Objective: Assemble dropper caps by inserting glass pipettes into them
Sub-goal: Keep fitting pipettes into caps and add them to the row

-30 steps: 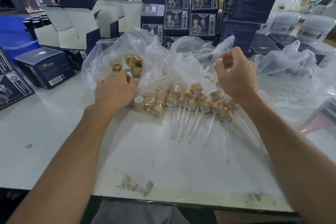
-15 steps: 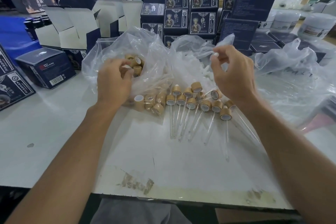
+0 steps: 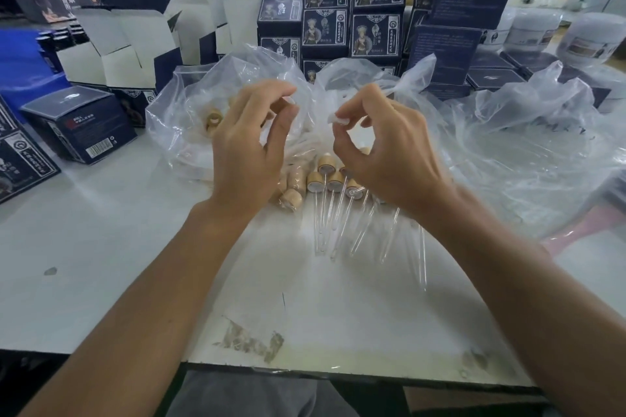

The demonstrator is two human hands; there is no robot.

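Note:
My left hand [image 3: 249,149] is raised above the clear bag of wooden caps [image 3: 189,132], and its thumb and forefinger pinch a small tan cap [image 3: 284,104] that the fingers mostly hide. My right hand [image 3: 389,159] is level with it, a short gap away, pinching a small white rubber piece [image 3: 338,118] at its fingertips. Under both hands lie several assembled droppers [image 3: 327,179] with wooden caps, their glass pipettes [image 3: 320,227] pointing toward me. Loose caps [image 3: 291,197] lie in the bag's near corner.
A second clear bag [image 3: 366,85] of white pieces stands behind my right hand, and a large crumpled bag [image 3: 528,152] spreads to the right. Dark blue cartons [image 3: 376,34] are stacked behind, and open boxes [image 3: 111,54] stand at the back left. White jars [image 3: 531,30] sit far right.
My left hand has come out of the cap bag and moved right and up with a cap. My right hand has moved left toward it, holding the white piece.

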